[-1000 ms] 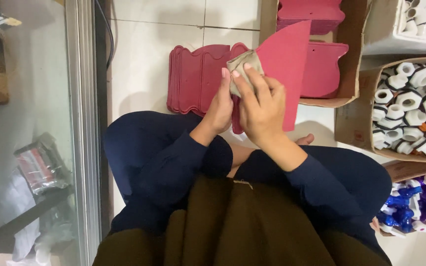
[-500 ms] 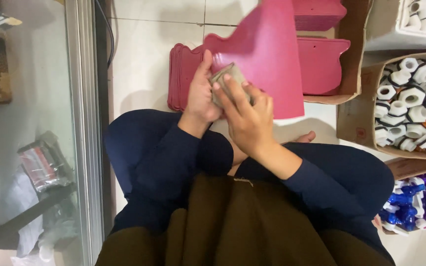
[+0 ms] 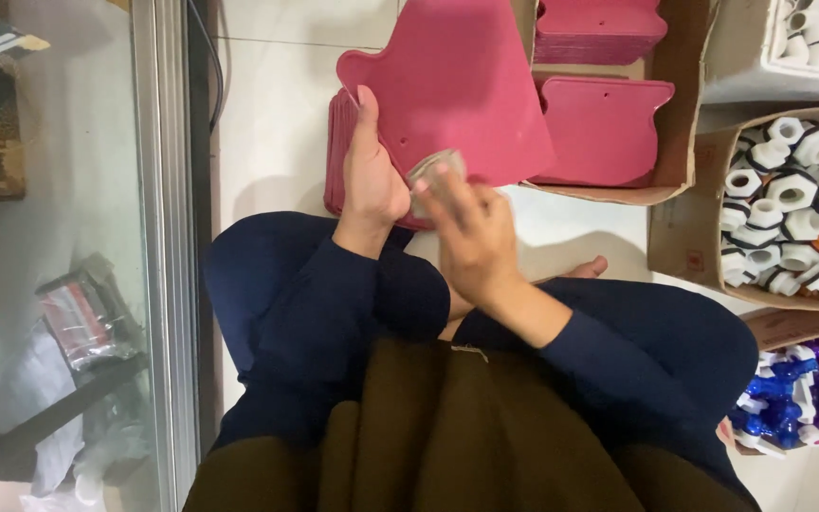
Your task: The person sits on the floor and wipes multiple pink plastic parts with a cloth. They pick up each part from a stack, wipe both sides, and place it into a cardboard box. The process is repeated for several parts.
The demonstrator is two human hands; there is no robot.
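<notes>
My left hand (image 3: 369, 175) grips the left edge of a flat pink plastic sheet (image 3: 462, 85) with a notched outline, held up flat over my lap. My right hand (image 3: 471, 232) holds a small folded beige cloth (image 3: 431, 171) pressed against the sheet's lower edge; this hand is blurred. Under the held sheet, a stack of the same pink sheets (image 3: 336, 142) lies on the white tiled floor.
A cardboard box (image 3: 680, 114) at top right holds more pink sheets (image 3: 604, 128). To the right, another box (image 3: 675, 246) is full of white hexagonal caps (image 3: 793, 194), with blue and purple spray nozzles (image 3: 793, 393) below. A glass panel with a metal frame (image 3: 168, 237) stands on the left.
The pink sheet has turned from edge-on to flat and swung left and up. My left hand shifted to its left edge, while my right hand drew the cloth down toward the lower edge.
</notes>
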